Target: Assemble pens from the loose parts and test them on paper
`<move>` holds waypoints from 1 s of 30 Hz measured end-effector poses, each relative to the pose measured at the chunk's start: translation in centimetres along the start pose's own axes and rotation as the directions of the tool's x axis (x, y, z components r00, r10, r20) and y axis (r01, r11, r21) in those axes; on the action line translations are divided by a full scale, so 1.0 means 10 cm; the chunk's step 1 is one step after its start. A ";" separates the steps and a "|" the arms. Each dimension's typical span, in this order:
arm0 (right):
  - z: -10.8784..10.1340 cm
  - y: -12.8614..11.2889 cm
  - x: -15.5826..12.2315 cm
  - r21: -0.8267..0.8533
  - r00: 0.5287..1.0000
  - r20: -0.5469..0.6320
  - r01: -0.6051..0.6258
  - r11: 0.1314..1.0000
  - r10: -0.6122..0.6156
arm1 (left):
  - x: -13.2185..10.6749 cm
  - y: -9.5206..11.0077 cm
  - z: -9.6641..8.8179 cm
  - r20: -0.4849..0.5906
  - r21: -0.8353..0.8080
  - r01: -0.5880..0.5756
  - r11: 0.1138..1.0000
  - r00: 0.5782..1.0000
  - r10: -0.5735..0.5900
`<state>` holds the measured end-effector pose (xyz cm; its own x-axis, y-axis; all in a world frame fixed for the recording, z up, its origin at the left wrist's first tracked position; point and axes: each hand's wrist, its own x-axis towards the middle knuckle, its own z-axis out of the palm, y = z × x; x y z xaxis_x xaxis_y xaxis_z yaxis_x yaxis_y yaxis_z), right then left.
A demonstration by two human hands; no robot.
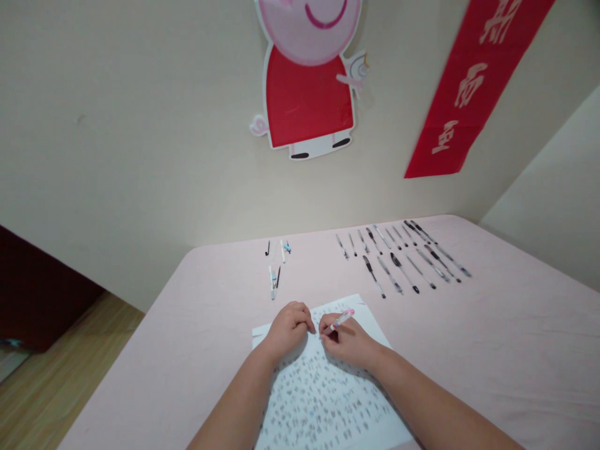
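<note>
My right hand [347,339] grips a slim pen [341,320] with a pink end and a clear barrel. The pen leans up to the right, and its tip is hard to make out near my fingers. Under both hands lies a white sheet of paper [323,400] covered in rows of small dark handwritten marks, a few of them bluish. My left hand [289,329] rests on the upper left of the sheet, fingers curled and pressed together, with nothing visible in them. A small gap separates the two hands.
A pink-covered table [197,350] stands against the wall. Several pens [396,272] lie in two slanted rows at the back right. Pen parts [272,282] lie at the back left. A pig cutout [309,94] and a red banner [473,94] hang on the wall.
</note>
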<state>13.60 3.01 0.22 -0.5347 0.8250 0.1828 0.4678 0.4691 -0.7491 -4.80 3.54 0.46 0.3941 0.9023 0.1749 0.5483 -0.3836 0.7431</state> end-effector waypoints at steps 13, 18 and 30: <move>-0.04 0.07 0.03 0.256 0.991 0.001 -0.128 0.958 0.132 | 0.00 0.01 0.01 -0.006 0.001 0.001 1.000 1.000 -0.001; -0.06 0.12 0.05 0.358 0.988 -0.025 -0.133 0.924 0.152 | 0.00 -0.02 0.03 -0.023 -0.002 0.002 1.000 1.000 -0.002; -0.20 0.13 0.00 0.458 0.982 -0.126 -0.068 0.886 0.140 | 0.00 0.01 0.02 -0.038 -0.003 -0.008 1.000 0.999 0.008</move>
<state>15.55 4.24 0.53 -0.3710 0.9156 0.1549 0.1283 0.2158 -0.9680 -4.60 3.44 0.40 0.3701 0.9061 0.2051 0.5430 -0.3901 0.7436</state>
